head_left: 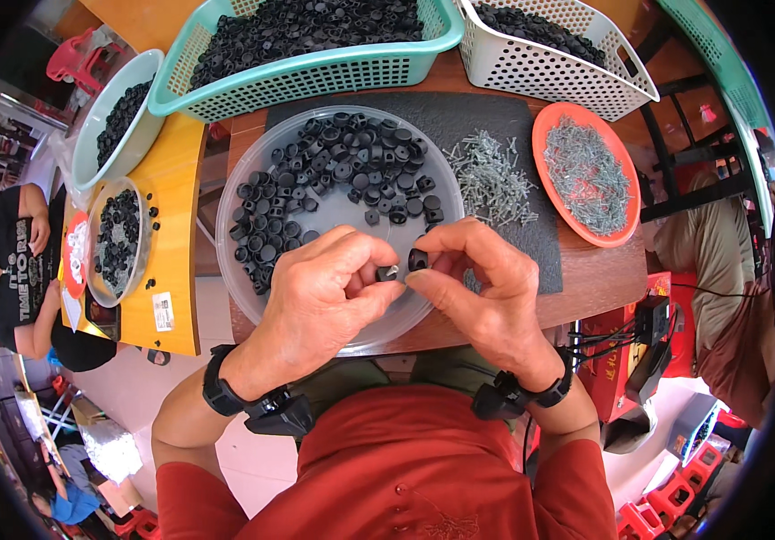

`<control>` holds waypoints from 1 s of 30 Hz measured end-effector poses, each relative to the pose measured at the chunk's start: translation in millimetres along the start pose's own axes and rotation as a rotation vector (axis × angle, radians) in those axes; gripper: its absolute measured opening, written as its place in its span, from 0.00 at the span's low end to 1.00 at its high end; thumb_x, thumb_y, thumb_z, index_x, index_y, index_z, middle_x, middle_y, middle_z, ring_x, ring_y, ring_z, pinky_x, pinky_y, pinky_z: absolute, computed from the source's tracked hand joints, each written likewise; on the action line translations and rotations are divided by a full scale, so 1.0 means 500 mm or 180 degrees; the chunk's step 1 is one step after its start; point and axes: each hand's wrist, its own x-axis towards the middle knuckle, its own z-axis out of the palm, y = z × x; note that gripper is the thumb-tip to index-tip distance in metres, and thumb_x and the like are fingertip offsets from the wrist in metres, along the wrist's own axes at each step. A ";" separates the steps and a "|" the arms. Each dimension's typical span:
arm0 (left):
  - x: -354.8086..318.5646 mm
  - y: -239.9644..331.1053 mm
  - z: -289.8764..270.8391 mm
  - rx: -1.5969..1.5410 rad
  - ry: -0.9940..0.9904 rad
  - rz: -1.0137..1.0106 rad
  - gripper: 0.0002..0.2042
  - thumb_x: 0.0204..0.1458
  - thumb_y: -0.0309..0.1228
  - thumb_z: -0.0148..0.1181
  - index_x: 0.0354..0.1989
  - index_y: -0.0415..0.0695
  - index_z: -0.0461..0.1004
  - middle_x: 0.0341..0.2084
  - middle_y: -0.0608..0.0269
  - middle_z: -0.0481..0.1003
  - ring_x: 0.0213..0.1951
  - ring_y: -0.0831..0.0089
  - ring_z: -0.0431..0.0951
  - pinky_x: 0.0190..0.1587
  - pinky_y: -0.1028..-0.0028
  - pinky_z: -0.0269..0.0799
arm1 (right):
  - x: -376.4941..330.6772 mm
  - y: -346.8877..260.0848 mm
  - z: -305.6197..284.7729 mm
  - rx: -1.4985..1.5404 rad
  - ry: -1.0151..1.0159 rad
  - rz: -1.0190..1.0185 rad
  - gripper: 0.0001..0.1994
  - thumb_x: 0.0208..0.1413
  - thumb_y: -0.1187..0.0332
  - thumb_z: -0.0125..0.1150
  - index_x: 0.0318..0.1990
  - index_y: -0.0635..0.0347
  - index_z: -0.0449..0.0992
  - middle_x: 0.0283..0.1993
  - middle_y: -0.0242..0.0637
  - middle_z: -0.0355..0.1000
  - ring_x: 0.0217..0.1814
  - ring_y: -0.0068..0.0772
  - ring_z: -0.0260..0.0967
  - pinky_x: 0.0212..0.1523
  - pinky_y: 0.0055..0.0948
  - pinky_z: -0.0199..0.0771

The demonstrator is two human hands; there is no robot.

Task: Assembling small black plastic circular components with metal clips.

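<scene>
My left hand (320,288) is closed in a pinch over the near part of a round clear tray (231,292). A small dark piece with a pale, silvery spot (388,272) shows between its thumb and forefinger, mostly hidden by them. Close beside it, my right hand (486,283) pinches a small round black plastic part (418,260) between thumb and fingertips. The two pieces are slightly apart. Many similar black plastic parts (351,144) lie loose in the tray beyond my hands. A pile of silver screws (492,180) sits on the dark mat (545,261) to the right.
An orange plate (545,193) of screws stands at the right. Behind the tray are a green basket (315,87) and a white basket (531,85) of black parts. At the left, a pale green basin (90,148) rests on a yellow table (180,261), where another person (41,315) sits.
</scene>
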 end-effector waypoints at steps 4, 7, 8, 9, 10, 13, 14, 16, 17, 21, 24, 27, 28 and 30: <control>-0.001 -0.012 0.003 0.0396 0.0184 0.0592 0.11 0.37 0.19 0.63 0.30 0.40 0.72 0.21 0.61 0.67 0.22 0.68 0.72 0.24 0.72 0.67 | -0.001 0.000 0.007 0.0073 -0.0115 -0.0111 0.12 0.42 0.80 0.64 0.37 0.64 0.74 0.29 0.34 0.68 0.26 0.21 0.65 0.26 0.21 0.66; -0.003 -0.014 0.005 0.0905 0.0312 0.0912 0.11 0.34 0.18 0.62 0.29 0.40 0.70 0.21 0.59 0.67 0.24 0.61 0.72 0.25 0.67 0.68 | -0.003 0.000 0.016 0.0149 -0.0109 -0.0094 0.11 0.43 0.79 0.64 0.37 0.64 0.74 0.29 0.34 0.68 0.26 0.22 0.65 0.26 0.21 0.66; -0.004 -0.013 0.004 0.0898 0.0327 0.0901 0.11 0.34 0.18 0.62 0.29 0.40 0.70 0.21 0.59 0.67 0.24 0.61 0.72 0.25 0.67 0.68 | -0.004 0.001 0.019 0.0154 -0.0094 -0.0084 0.12 0.43 0.79 0.64 0.37 0.64 0.74 0.29 0.34 0.68 0.26 0.22 0.65 0.26 0.21 0.66; -0.004 -0.011 0.002 0.0971 0.0246 0.0928 0.12 0.34 0.18 0.61 0.29 0.40 0.70 0.21 0.59 0.67 0.25 0.59 0.72 0.26 0.66 0.68 | -0.004 0.001 0.021 0.0160 -0.0079 -0.0073 0.12 0.42 0.79 0.64 0.37 0.64 0.74 0.29 0.34 0.68 0.26 0.22 0.65 0.26 0.21 0.66; -0.005 -0.011 0.000 0.1044 0.0164 0.0954 0.12 0.34 0.18 0.61 0.29 0.40 0.69 0.21 0.59 0.67 0.25 0.58 0.72 0.27 0.64 0.68 | -0.004 0.001 0.022 0.0156 -0.0096 -0.0072 0.12 0.42 0.79 0.64 0.37 0.64 0.74 0.29 0.34 0.68 0.26 0.22 0.65 0.26 0.21 0.66; -0.009 -0.015 0.000 0.0884 0.0217 0.0871 0.12 0.35 0.18 0.61 0.30 0.40 0.69 0.22 0.58 0.67 0.26 0.58 0.72 0.27 0.65 0.68 | -0.004 0.000 0.025 0.0039 -0.0094 -0.0101 0.12 0.42 0.79 0.64 0.37 0.63 0.74 0.29 0.34 0.68 0.26 0.23 0.64 0.26 0.21 0.65; -0.010 -0.015 -0.001 0.0884 0.0228 0.0865 0.12 0.35 0.18 0.61 0.30 0.40 0.69 0.22 0.58 0.67 0.26 0.58 0.72 0.27 0.65 0.68 | -0.004 -0.001 0.026 0.0011 -0.0106 -0.0114 0.12 0.42 0.79 0.64 0.37 0.63 0.74 0.29 0.34 0.68 0.26 0.23 0.64 0.26 0.21 0.65; -0.013 -0.017 -0.002 0.0794 0.0253 0.0873 0.12 0.35 0.18 0.61 0.30 0.40 0.69 0.22 0.57 0.68 0.26 0.58 0.72 0.27 0.64 0.68 | -0.005 -0.003 0.028 -0.0017 -0.0126 -0.0129 0.12 0.42 0.79 0.64 0.37 0.63 0.74 0.28 0.34 0.68 0.26 0.22 0.64 0.25 0.21 0.65; -0.013 -0.018 -0.001 0.0785 0.0249 0.0875 0.12 0.35 0.18 0.61 0.30 0.40 0.69 0.22 0.57 0.68 0.26 0.58 0.72 0.27 0.64 0.68 | -0.005 0.000 0.028 -0.0010 -0.0125 -0.0127 0.12 0.42 0.80 0.64 0.37 0.63 0.74 0.28 0.34 0.68 0.26 0.22 0.64 0.25 0.21 0.65; -0.019 -0.022 -0.002 0.0583 0.0299 0.0796 0.12 0.35 0.17 0.61 0.31 0.39 0.70 0.22 0.57 0.68 0.26 0.58 0.72 0.26 0.66 0.68 | -0.004 0.001 0.030 0.0000 -0.0114 -0.0103 0.11 0.43 0.79 0.64 0.37 0.64 0.74 0.28 0.34 0.68 0.25 0.22 0.64 0.25 0.21 0.65; -0.023 -0.022 -0.005 0.0313 0.0304 0.0606 0.12 0.37 0.16 0.62 0.33 0.39 0.71 0.23 0.58 0.69 0.26 0.62 0.73 0.27 0.71 0.69 | -0.005 0.002 0.036 0.0081 -0.0050 -0.0047 0.10 0.44 0.79 0.64 0.37 0.64 0.74 0.28 0.34 0.68 0.25 0.21 0.65 0.25 0.21 0.66; -0.027 -0.026 -0.004 -0.0296 0.0320 0.0203 0.12 0.39 0.16 0.62 0.34 0.38 0.73 0.26 0.60 0.72 0.28 0.71 0.75 0.29 0.77 0.71 | -0.007 0.000 0.039 0.0105 0.0009 -0.0002 0.10 0.45 0.78 0.64 0.37 0.64 0.74 0.28 0.34 0.69 0.26 0.20 0.66 0.26 0.20 0.67; -0.029 -0.028 -0.003 -0.0765 0.0343 -0.0103 0.11 0.41 0.17 0.62 0.35 0.38 0.73 0.28 0.61 0.73 0.30 0.77 0.76 0.31 0.79 0.72 | -0.008 -0.001 0.040 0.0098 0.0022 0.0003 0.10 0.45 0.78 0.64 0.37 0.64 0.74 0.28 0.34 0.69 0.26 0.20 0.66 0.26 0.20 0.67; -0.031 -0.031 0.000 -0.1264 0.0338 -0.0403 0.10 0.44 0.17 0.62 0.37 0.36 0.74 0.30 0.65 0.74 0.33 0.81 0.75 0.33 0.80 0.73 | -0.004 -0.002 0.042 0.0204 -0.0033 0.0011 0.10 0.45 0.78 0.64 0.38 0.65 0.74 0.29 0.34 0.69 0.27 0.20 0.66 0.27 0.20 0.67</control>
